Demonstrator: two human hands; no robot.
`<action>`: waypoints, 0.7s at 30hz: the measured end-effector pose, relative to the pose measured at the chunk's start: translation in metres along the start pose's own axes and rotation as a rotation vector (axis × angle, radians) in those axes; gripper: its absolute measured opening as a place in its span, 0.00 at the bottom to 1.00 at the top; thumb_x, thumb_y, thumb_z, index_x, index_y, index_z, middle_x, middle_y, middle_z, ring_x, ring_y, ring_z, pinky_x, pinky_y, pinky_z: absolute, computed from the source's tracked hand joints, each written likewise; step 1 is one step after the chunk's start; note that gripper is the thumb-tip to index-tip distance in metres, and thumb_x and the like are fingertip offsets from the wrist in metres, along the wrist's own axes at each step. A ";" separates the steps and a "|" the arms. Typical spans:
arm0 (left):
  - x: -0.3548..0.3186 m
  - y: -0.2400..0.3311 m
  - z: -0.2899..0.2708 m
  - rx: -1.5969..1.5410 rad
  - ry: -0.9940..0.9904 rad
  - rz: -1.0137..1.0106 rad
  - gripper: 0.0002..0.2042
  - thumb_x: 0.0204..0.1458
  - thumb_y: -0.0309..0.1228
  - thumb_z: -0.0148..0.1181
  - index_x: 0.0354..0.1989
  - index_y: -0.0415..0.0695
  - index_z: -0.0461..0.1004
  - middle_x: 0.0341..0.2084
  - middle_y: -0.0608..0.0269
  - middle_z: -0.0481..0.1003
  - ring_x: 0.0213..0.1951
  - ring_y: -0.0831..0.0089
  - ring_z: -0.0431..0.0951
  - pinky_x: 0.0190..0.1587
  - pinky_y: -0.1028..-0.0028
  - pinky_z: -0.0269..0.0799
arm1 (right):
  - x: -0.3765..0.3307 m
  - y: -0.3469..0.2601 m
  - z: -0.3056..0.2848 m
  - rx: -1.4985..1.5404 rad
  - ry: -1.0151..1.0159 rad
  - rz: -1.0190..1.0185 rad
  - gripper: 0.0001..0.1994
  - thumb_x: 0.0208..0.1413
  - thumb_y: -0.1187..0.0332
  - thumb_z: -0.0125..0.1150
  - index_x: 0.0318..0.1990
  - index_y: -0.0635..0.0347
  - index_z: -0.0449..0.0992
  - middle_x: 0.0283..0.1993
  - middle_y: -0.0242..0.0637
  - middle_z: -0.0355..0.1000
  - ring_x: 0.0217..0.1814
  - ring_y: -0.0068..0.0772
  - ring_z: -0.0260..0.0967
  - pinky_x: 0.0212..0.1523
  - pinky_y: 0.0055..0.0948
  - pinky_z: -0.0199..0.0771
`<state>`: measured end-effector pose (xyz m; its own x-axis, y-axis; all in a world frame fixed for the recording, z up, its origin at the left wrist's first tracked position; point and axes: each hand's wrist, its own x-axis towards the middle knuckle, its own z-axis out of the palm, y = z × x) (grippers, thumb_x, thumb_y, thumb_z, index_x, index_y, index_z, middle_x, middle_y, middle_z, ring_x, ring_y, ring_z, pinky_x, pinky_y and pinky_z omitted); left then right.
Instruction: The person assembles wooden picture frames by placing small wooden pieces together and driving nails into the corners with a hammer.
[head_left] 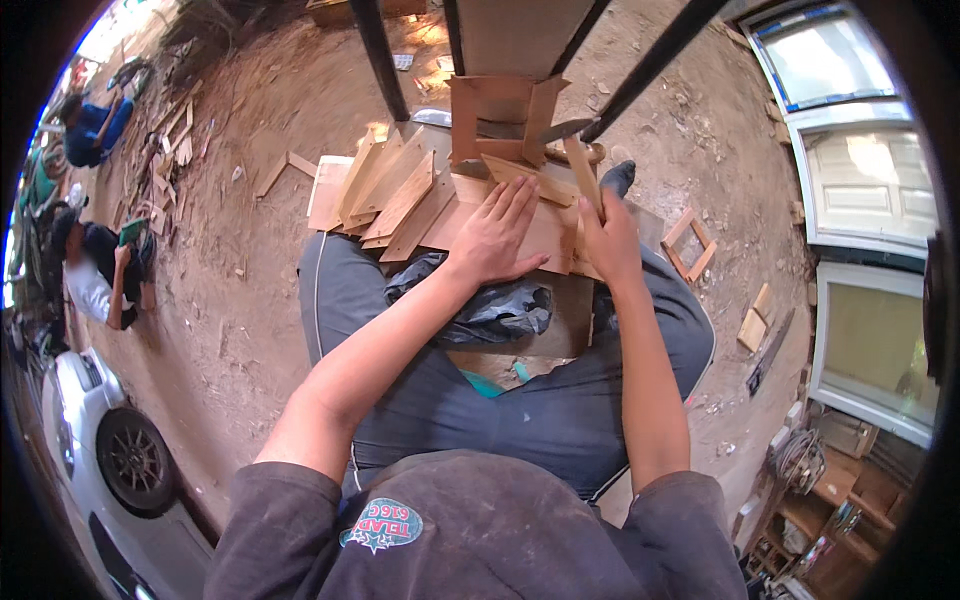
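Note:
My left hand [495,232] lies flat with outstretched fingers, pressing on a light wooden slat [553,188]. The slat rests across a wider wooden board [548,238] between my legs. In my right hand [612,240] is a hammer [583,172], gripped by its wooden handle, with the dark head raised just right of the slat. Several pointed wooden slats [400,200] with small holes lie overlapped to the left of my left hand. Directly beyond my hands stands a brown open box-like frame [464,118]. Below my left wrist lies crumpled dark cloth or plastic [505,312].
Dark posts [378,60] rise at the far side. On the dirt at right lie a small wooden frame [690,245], wood pieces [752,328] and a saw-like tool [770,355]. Window frames [870,340] line the right. Two people [95,265] and a car [110,440] are at left.

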<state>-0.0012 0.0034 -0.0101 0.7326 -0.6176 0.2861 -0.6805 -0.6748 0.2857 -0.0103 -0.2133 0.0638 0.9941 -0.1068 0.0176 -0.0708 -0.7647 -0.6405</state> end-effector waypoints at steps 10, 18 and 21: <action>-0.004 -0.004 -0.002 -0.055 -0.047 0.016 0.57 0.46 0.66 0.65 0.73 0.29 0.60 0.75 0.41 0.59 0.77 0.47 0.57 0.80 0.55 0.47 | -0.041 -0.080 -0.004 -0.026 -0.238 -0.165 0.12 0.69 0.70 0.55 0.53 0.66 0.66 0.43 0.67 0.74 0.47 0.75 0.72 0.45 0.62 0.71; 0.000 -0.001 -0.004 -0.009 -0.161 -0.001 0.56 0.44 0.63 0.67 0.74 0.30 0.60 0.75 0.41 0.59 0.77 0.47 0.56 0.81 0.55 0.47 | -0.054 -0.070 0.013 -0.024 -0.201 -0.072 0.13 0.69 0.71 0.55 0.56 0.68 0.68 0.45 0.66 0.75 0.50 0.76 0.72 0.47 0.61 0.71; -0.005 -0.001 -0.001 0.030 -0.045 0.021 0.54 0.45 0.63 0.66 0.72 0.29 0.64 0.74 0.41 0.60 0.76 0.46 0.56 0.80 0.54 0.47 | -0.054 -0.072 0.019 -0.065 -0.212 -0.036 0.13 0.69 0.71 0.54 0.56 0.68 0.69 0.46 0.66 0.75 0.50 0.75 0.73 0.48 0.60 0.72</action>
<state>-0.0043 0.0071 -0.0106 0.7190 -0.6484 0.2504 -0.6950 -0.6733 0.2523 -0.0576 -0.1403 0.0944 0.9906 0.0521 -0.1265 -0.0331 -0.8059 -0.5912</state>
